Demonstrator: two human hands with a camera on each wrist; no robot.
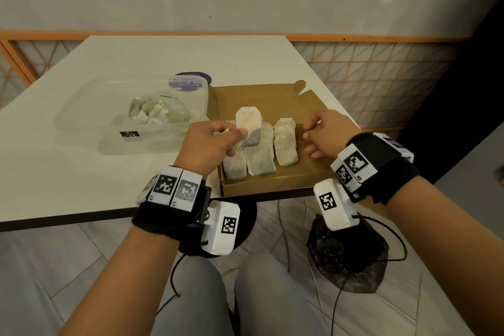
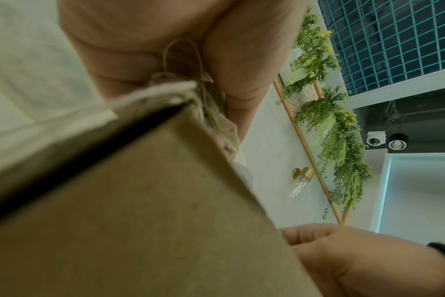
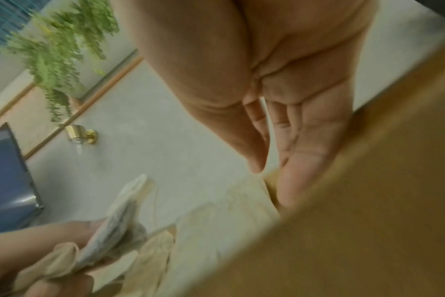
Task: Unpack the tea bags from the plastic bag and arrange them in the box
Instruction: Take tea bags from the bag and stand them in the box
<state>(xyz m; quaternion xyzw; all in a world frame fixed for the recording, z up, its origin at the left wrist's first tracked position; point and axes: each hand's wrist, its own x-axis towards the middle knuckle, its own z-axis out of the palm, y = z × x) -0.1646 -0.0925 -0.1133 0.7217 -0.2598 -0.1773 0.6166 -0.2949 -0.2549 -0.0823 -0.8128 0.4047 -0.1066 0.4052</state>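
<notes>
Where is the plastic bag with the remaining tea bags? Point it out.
In the head view, the plastic bag lies inside the clear container on the table, left of the cardboard box.

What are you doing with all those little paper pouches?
Someone is sorting tea bags into a flat cardboard box at the table's edge. The left hand pinches one tea bag upright over the box, with more bunched in its grip. Three tea bags already lie side by side inside. The right hand hovers over the box, holding nothing. More wait in a plastic bag inside a clear tub.
</notes>
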